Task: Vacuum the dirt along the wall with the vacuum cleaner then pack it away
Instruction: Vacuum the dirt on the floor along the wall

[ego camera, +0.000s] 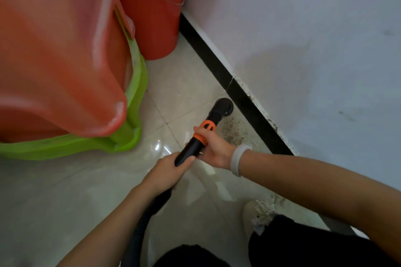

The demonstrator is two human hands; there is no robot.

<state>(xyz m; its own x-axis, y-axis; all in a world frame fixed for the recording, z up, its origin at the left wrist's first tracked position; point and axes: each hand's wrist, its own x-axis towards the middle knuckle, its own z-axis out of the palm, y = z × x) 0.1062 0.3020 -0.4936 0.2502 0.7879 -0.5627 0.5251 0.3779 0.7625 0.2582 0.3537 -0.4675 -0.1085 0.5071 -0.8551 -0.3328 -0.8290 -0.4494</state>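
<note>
— Orange plastic fills the ten o'clock corner: a big tub (56, 54) tipped over a green basin (130, 136), with a red bucket (152, 13) behind them at twelve, its wire handle hanging toward the wall (303, 39).

— And lower down, toward seven?

— Pale floor tiles (65, 191), glossy, and the black ribbed hose (149, 217) curving up from six o'clock into the left hand (167, 171). That hand's fingers are curled tight around the rear end of the vacuum wand (191, 149), thumb laid over the top.

— Where does the wand point?

— Toward one o'clock from the hands. Its black round nozzle (223, 107) sits on the tile just beside the black skirting strip (243, 102), near the centre of the view. An orange collar (205, 131) rings the wand behind the nozzle.

— The other hand?

— The right hand (213, 149) holds the wand at the orange collar, fingers wrapped round it from the right, a pale wristband (237, 159) on that wrist. The forearm runs off toward four o'clock.

— And the dirt?

— Brown specks of dirt (235, 131) lie on the tile along the skirting, at about four o'clock from the nozzle, just above the right hand. More grime speckles the foot of the wall. At five o'clock a light shoe (258, 214) and dark trousers (314, 245) show.
</note>
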